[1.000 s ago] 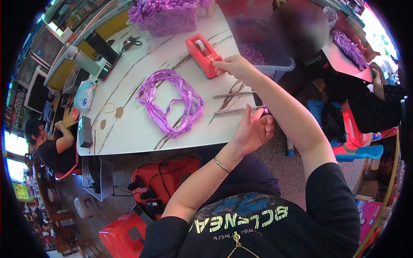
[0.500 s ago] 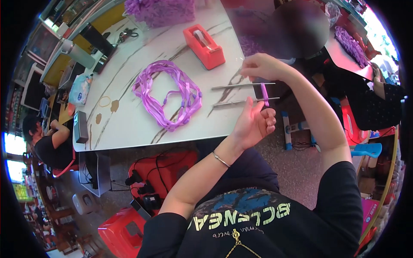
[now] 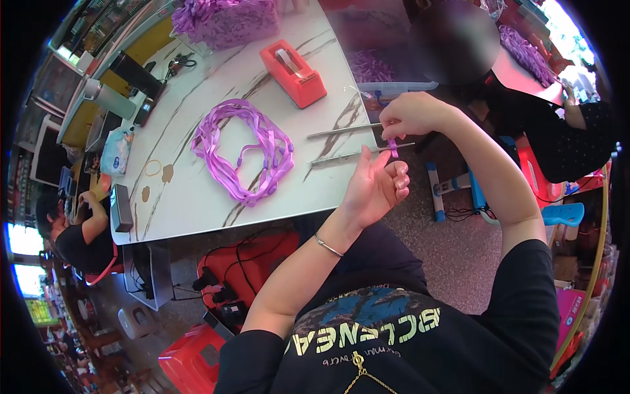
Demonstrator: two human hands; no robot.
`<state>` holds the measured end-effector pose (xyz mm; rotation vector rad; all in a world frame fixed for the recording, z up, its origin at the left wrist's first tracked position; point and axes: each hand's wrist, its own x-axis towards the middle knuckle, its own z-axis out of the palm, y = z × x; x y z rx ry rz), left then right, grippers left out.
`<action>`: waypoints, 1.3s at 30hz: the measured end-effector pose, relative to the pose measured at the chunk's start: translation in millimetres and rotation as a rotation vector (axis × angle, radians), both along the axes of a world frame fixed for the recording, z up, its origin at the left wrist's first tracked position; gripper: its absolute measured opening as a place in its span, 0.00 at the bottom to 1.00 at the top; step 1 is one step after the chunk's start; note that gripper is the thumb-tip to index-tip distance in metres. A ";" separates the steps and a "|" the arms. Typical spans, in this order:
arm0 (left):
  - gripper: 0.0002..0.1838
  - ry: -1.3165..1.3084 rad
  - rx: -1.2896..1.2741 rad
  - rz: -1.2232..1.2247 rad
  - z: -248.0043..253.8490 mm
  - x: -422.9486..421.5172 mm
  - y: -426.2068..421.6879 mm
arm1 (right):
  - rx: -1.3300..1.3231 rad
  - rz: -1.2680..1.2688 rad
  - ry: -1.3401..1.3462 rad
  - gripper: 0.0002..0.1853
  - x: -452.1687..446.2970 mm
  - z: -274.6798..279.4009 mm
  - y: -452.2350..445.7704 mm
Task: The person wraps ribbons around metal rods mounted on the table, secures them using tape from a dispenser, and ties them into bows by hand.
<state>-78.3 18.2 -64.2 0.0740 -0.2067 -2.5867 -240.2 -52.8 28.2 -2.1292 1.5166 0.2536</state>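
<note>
Two thin metal rods stick out past the table edge, the near rod (image 3: 341,157) and the far rod (image 3: 341,131). A short purple ribbon (image 3: 394,148) sits at their outer ends, partly hidden by fingers. My right hand (image 3: 420,117) reaches over from the far side, its fingertips closed together on the ribbon's upper part. My left hand (image 3: 377,180) is palm up just below the near rod. Its thumb and index finger are apart, the index tip close to the ribbon's lower end; the other fingers curl loosely. Whether that index finger touches the ribbon, I cannot tell.
On the marble-patterned table (image 3: 197,220) lie a coil of purple ribbons (image 3: 279,167) and a red tape dispenser (image 3: 295,75). A clear bin of purple ribbons (image 3: 243,23) stands behind. A tissue pack (image 3: 117,152) and bottle (image 3: 108,98) are left. Other people sit at both sides.
My right hand has come down onto the ribbon from above the rods. The ribbon now looks gathered rather than stretched across both rods. My view has shifted slightly.
</note>
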 end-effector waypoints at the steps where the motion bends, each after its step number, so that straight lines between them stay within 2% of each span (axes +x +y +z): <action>1: 0.38 -0.001 0.000 -0.001 0.4 0.2 -0.1 | -0.044 0.036 0.069 0.11 0.7 0.9 -0.1; 2: 0.38 -0.008 0.004 0.002 1.1 0.3 0.2 | -0.087 0.072 0.138 0.11 1.1 1.1 0.1; 12: 0.38 -0.025 0.017 0.011 0.5 -0.6 0.2 | -0.116 -0.022 0.157 0.15 -2.0 -5.5 0.5; 15: 0.38 -0.041 0.018 0.020 -0.1 -0.3 0.4 | -0.175 -0.016 0.211 0.19 -4.0 -7.7 6.9; 16: 0.38 -0.041 0.018 0.019 0.7 -0.3 1.0 | -0.283 -0.042 0.192 0.21 -7.7 -12.3 10.9; 17: 0.30 -0.032 0.004 0.019 2.3 -0.6 1.2 | -0.395 -0.068 0.174 0.23 -12.1 -16.5 13.7; 21: 0.28 -0.035 -0.017 0.013 7.0 0.0 0.9 | -0.358 -0.239 0.015 0.23 -30.5 -45.1 20.5; 23: 0.29 -0.038 -0.025 0.016 4.7 -0.5 0.9 | -0.205 -0.725 -0.939 0.18 -43.9 -84.3 18.7; 24: 0.30 -0.042 -0.035 0.020 3.9 -0.4 0.8 | 0.043 -0.819 -1.220 0.11 -61.9 -108.1 17.0; 25: 0.30 -0.046 -0.036 0.021 4.7 0.0 0.8 | 0.044 -0.817 -1.225 0.11 -52.2 -113.7 18.5; 27: 0.32 -0.028 -0.034 0.011 7.3 0.7 1.2 | 0.364 -1.016 -1.524 0.10 -29.2 -127.0 28.7; 29: 0.34 -0.038 -0.046 0.013 5.9 0.4 2.0 | 0.703 -0.667 -1.818 0.07 -26.0 -147.5 31.7; 30: 0.36 -0.045 -0.051 0.018 5.3 0.1 1.8 | 0.665 -0.749 -1.820 0.13 -22.9 -153.7 35.1; 31: 0.36 -0.049 -0.050 0.018 4.7 -0.3 1.1 | 0.668 -0.749 -1.823 0.13 -18.6 -161.7 35.7; 33: 0.38 -0.045 -0.091 0.017 3.9 -0.2 1.0 | 0.896 -0.382 -2.205 0.19 -6.9 -173.4 36.3; 34: 0.38 -0.050 -0.088 0.017 4.1 0.0 1.5 | 1.013 -0.250 -2.259 0.22 -2.9 -173.5 37.6; 38: 0.38 -0.080 -0.092 0.020 6.2 -0.4 1.1 | 0.892 -0.284 -2.161 0.24 -1.9 -181.9 35.6; 39: 0.38 -0.086 -0.089 0.023 6.1 -0.5 1.3 | 0.935 -0.196 -2.197 0.23 -0.2 -182.8 34.5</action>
